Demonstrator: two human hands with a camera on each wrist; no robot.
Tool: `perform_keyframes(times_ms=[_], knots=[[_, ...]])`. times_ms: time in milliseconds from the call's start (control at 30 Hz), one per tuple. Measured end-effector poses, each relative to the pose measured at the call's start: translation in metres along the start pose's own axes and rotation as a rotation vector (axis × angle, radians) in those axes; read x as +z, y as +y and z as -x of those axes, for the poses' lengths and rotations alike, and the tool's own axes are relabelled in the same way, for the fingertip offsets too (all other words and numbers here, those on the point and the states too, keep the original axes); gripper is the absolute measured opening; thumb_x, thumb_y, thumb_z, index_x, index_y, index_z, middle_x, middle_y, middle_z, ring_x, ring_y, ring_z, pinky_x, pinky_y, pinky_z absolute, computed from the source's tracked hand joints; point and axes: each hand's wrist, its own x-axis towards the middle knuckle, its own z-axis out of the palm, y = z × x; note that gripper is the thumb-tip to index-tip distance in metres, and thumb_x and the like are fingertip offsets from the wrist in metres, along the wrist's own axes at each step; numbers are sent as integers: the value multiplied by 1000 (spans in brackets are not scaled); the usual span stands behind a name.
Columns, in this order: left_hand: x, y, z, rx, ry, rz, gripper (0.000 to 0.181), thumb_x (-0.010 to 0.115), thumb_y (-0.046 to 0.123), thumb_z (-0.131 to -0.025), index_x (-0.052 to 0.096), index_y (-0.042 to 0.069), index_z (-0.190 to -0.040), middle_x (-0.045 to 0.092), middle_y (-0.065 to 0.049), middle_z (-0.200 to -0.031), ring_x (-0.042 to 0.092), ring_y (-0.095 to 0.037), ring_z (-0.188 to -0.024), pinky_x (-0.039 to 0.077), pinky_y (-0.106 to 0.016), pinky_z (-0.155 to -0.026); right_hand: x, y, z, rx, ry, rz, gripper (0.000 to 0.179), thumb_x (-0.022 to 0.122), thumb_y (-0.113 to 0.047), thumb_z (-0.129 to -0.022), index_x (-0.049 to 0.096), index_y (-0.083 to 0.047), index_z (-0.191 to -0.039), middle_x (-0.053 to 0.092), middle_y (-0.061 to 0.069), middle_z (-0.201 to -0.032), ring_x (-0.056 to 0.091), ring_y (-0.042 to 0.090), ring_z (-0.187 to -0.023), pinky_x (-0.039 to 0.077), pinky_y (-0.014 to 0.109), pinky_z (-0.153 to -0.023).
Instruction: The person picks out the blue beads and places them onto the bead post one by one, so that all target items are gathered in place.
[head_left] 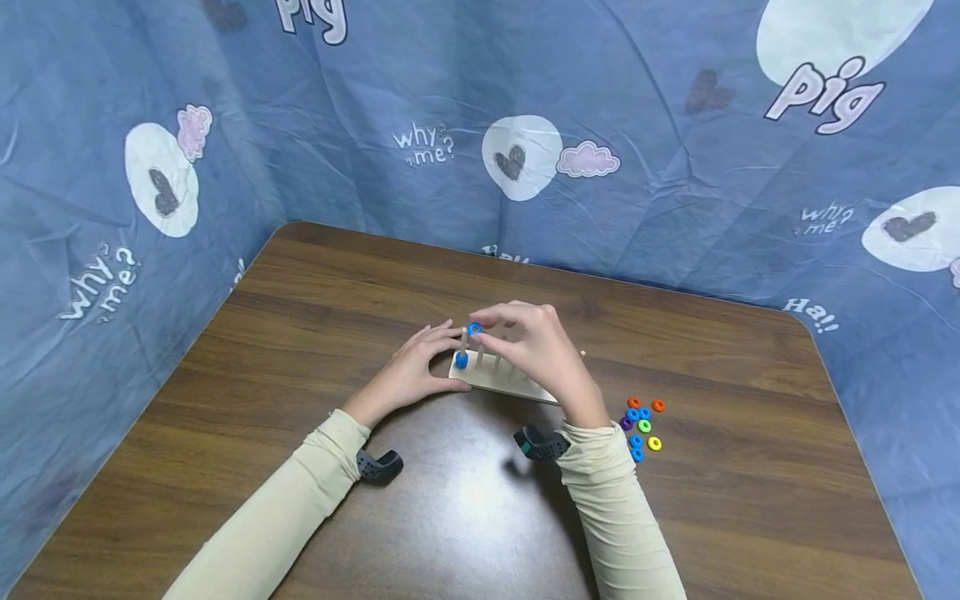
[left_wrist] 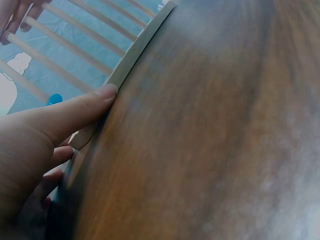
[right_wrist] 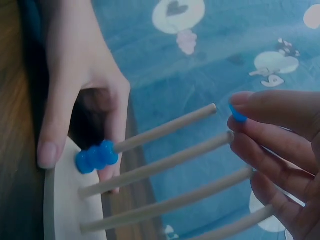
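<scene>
A pale wooden peg board (head_left: 498, 381) with a row of upright pegs stands on the table. My left hand (head_left: 408, 367) holds its left end, the thumb on the front edge and the other fingers behind. Blue rings (right_wrist: 97, 156) are stacked at the foot of the leftmost peg. Between thumb and forefinger my right hand (head_left: 536, 342) pinches another blue ring (head_left: 475, 329). In the right wrist view that ring is just off the tip of the end peg (right_wrist: 167, 128), mostly covered by the fingers.
Loose rings lie right of the board: orange (head_left: 658, 406), green (head_left: 644, 426), yellow (head_left: 655, 444), purple (head_left: 627, 423) and several blue (head_left: 637, 455). They rest on a brown wooden table (head_left: 337, 275). A blue printed cloth (head_left: 420, 75) hangs behind it.
</scene>
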Motion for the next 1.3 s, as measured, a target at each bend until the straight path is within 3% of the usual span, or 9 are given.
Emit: perform_keyframes(times_ms=[900,1300], knots=[[1,0,0,5,-1,6,62,85,43,-78,66,16,-130,53,-8,-152,33,-26,-153,15,-47,-132,10,-3,-7,42,-49,63,21,77,-19,-89,77,-11,-109,78,1,-99,73,15,-94,63,33,-83],[0,0,1,-28,-13,8,64,85,45,-78,65,18,-132,50,-6,-155,31,-25,-154,14,-47,-133,10,-3,-7,36,-44,66,23,77,-19,-89,77,-9,-110,78,3,-102,73,15,-94,64,31,-82]])
